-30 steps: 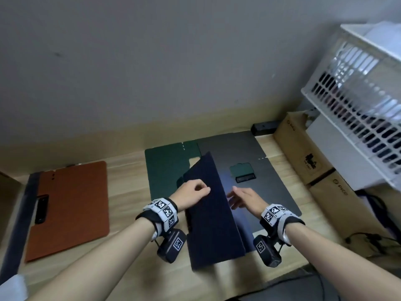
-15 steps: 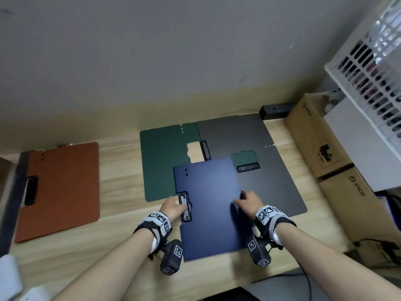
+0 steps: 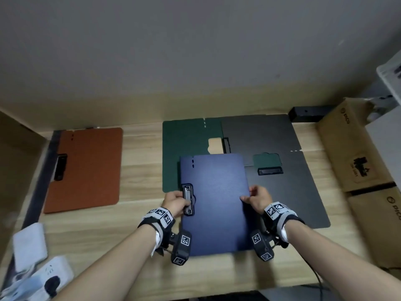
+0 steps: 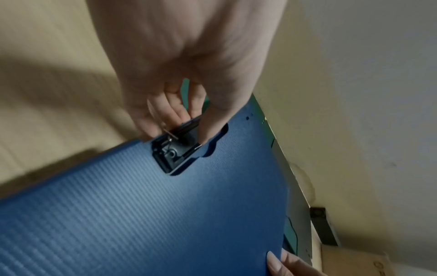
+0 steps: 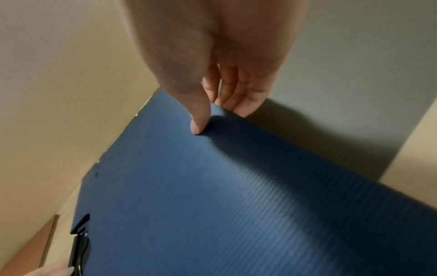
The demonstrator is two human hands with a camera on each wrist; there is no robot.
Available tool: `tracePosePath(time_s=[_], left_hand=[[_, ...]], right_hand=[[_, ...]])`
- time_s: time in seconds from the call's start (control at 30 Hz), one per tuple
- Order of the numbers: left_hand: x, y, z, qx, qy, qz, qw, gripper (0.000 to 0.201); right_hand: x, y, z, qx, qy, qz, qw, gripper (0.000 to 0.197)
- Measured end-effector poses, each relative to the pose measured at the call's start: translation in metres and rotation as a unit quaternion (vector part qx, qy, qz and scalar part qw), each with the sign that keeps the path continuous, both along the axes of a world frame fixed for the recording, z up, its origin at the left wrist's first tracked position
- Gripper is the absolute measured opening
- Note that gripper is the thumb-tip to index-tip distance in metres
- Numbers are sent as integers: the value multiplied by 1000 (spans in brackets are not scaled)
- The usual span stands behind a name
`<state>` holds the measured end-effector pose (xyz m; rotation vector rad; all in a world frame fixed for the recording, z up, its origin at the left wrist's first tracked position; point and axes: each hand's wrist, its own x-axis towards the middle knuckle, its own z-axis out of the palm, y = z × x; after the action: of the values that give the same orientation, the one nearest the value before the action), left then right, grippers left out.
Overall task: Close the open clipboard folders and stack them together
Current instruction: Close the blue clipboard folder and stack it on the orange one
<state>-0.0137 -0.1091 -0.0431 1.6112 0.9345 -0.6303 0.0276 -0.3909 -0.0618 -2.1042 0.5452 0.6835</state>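
A closed dark blue clipboard folder lies at the table's front middle, partly over two open folders. My left hand pinches its left edge at the black clip, thumb on top. My right hand pinches its right edge, thumb on the cover and fingers under. An open green folder and an open dark grey folder lie flat behind it. A closed orange-brown folder lies at the left.
Cardboard boxes line the right side of the wooden table. A black block sits at the wall. White devices lie at the front left corner. A white basket edge shows at the far right.
The blue folder's cover came down from standing to fully shut. Both hands shifted from the cover to gripping the folder's left and right edges.
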Motion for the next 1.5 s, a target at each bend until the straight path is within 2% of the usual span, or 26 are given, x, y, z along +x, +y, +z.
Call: tracePosePath(time_s=[0.17, 0.33, 0.47, 0.63, 0.8, 1.07, 1.27, 1.5], left_hand=[[8, 67, -8, 44, -37, 27, 998, 51], [10, 148, 16, 85, -81, 90, 989, 46], [9, 215, 29, 108, -110, 129, 980, 44], [8, 294, 34, 135, -134, 187, 964, 42], [15, 352, 33, 137, -144, 219, 955, 41], [28, 393, 30, 115, -152, 221, 956, 46], [31, 401, 23, 121, -144, 217, 958, 45], [30, 396, 13, 123, -132, 223, 958, 45]], right_hand=[[12, 64, 1, 27, -18, -2, 999, 29], [26, 153, -2, 19, -51, 22, 998, 37], [35, 229, -4, 33, -56, 46, 997, 35], [50, 320, -7, 67, -66, 80, 992, 40], [62, 383, -6, 115, -66, 92, 987, 44], [77, 438, -10, 159, -23, 109, 981, 32], [81, 451, -28, 153, -6, 131, 979, 51], [79, 454, -21, 131, -6, 154, 979, 38]])
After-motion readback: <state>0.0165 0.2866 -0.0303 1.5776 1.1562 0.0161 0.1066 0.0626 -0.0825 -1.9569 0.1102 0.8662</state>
